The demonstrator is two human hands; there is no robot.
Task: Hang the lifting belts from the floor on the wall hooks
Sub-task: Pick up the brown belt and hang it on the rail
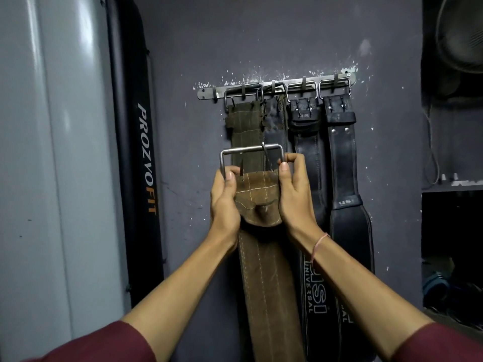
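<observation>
Hands are holding a brown belt (264, 270) up to the wall, below the hook rail (274, 86). The left hand (224, 202) and right hand (294, 194) are each squeezing a side of its buckle (251, 152). Four belts are hanging on the rail at twelve o'clock. The hook at ten o'clock is sitting bare.
</observation>
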